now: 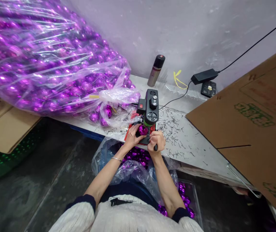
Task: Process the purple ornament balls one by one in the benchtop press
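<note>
A shiny purple ball [142,130] sits under the head of a small black bench machine [152,108] on the table. The fingers of my left hand [133,137] hold the ball from its left side. My right hand [156,141] is wrapped round the machine's black lever handle [155,147], whose end shows below my fist. Red material [129,130] lies under the machine's base. In my lap, an open clear plastic bag [135,172] holds many more purple balls [140,157].
A huge clear bag [63,64] of purple balls fills the left. Behind the machine stand a spray can [156,71] and a power adapter [204,76]. Small dark pins [174,132] litter the table. A cardboard box [249,119] rises at right; a tub [196,199] stands below.
</note>
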Available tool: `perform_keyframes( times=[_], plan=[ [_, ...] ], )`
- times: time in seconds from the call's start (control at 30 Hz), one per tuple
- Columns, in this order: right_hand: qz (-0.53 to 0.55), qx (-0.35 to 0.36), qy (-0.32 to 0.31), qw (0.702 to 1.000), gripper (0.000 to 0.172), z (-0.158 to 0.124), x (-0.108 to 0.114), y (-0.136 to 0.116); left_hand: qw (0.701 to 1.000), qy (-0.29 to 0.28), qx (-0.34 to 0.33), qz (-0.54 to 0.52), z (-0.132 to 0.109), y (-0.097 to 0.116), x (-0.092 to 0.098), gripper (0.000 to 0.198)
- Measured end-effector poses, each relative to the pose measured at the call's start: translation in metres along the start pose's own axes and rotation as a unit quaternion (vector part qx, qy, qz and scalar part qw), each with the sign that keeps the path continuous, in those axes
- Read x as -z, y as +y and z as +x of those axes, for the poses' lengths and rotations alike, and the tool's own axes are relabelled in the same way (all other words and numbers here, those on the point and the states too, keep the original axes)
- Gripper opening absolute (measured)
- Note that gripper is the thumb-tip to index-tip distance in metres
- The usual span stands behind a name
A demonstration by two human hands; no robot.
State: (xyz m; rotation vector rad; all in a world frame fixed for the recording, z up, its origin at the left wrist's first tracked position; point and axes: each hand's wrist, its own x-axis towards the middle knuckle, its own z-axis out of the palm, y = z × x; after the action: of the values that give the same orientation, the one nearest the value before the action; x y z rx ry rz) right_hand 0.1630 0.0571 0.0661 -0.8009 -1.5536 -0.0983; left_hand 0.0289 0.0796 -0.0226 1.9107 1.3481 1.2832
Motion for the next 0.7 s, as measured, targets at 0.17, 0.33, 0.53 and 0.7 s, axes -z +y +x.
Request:
perform_keyframes(
  times=[0.17, 0.33, 0.53, 0.7],
  plan=[
    [0.002, -0.002, 0.015, 1.000, 0.030, -0.016, -0.005, 0.010, 1.000, 0.004, -0.013, 0.009, -0.001, 0.000, 0.000, 0.067],
    [-0.004, 0.013, 0.019, 1.000, 0.030, -0.016, -0.005, 0.012, 1.000, -0.001, -0.012, 0.014, -0.001, 0.001, 0.000, 0.067],
    [0.004, 0.021, -0.003, 1.000, 0.031, -0.010, -0.001, 0.005, 1.000, 0.000, 0.003, 0.014, -0.003, 0.001, -0.001, 0.062],
    [0.016, -0.083, -0.003, 0.996, 0.033, 0.029, 0.009, -0.020, 1.000, 0.002, 0.008, 0.001, -0.002, -0.001, -0.003, 0.068]
  ],
)
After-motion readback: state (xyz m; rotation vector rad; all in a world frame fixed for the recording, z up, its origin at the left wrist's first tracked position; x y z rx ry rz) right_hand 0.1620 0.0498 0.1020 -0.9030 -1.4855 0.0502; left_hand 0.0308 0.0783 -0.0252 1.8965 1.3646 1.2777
